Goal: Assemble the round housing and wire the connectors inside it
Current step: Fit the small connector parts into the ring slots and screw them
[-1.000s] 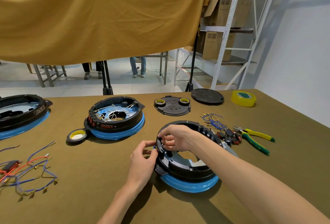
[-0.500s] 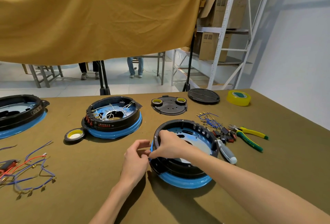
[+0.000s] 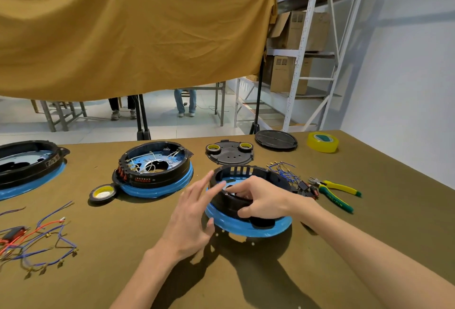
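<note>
- The round housing (image 3: 248, 200) is a black plastic ring with a slotted far wall, seated on a glossy blue rim; it is tipped up off the olive cloth-covered table (image 3: 123, 247), with its shadow below.
- The right hand (image 3: 263, 200) grips the near wall of the ring, fingers curled over the top edge and thumb on the outer face.
- The left hand (image 3: 192, 212) has straight, spread fingers, blurred; the fingertips reach the ring's left edge and the thumb lies just beside the blue rim.
- A second housing (image 3: 155, 173), the same shape, holds thin white wires.
- Blue wires (image 3: 283, 170) and green-and-yellow pliers (image 3: 334, 191) lie right of the held housing.
</note>
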### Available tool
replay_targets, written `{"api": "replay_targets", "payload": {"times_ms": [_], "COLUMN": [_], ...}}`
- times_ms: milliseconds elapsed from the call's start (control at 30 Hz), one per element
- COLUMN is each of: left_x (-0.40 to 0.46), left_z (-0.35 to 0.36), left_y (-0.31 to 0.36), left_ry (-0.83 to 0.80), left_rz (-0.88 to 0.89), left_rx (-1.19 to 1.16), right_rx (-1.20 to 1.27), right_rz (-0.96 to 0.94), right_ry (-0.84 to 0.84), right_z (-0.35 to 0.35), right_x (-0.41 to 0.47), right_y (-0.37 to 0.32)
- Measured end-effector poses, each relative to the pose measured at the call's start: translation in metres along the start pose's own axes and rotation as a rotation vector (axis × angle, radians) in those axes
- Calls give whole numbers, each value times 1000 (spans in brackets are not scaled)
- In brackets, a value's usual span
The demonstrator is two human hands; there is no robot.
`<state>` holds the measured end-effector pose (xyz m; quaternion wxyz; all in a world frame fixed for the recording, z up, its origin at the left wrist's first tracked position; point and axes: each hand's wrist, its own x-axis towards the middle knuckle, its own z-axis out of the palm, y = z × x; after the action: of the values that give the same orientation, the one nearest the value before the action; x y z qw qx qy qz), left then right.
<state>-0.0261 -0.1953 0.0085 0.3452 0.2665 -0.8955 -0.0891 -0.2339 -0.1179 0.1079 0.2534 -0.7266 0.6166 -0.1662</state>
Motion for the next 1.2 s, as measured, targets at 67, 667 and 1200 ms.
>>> {"api": "replay_targets", "payload": {"times_ms": [67,667,1200], "left_x": [4,53,13], "left_z": [-1,-22,13], "left_y": [0,31,16], "left_ry": [-72,482,37], "left_rz": [94,-366,-1240], "left_rx": [116,-454,-1215], "right_rx": [-15,-66,81], "right_rz": [30,11,436], "right_ry": [11,944,591], "right_z": [-3,-43,-12], "right_x": [-5,-23,6], "right_y": [5,27,101]}}
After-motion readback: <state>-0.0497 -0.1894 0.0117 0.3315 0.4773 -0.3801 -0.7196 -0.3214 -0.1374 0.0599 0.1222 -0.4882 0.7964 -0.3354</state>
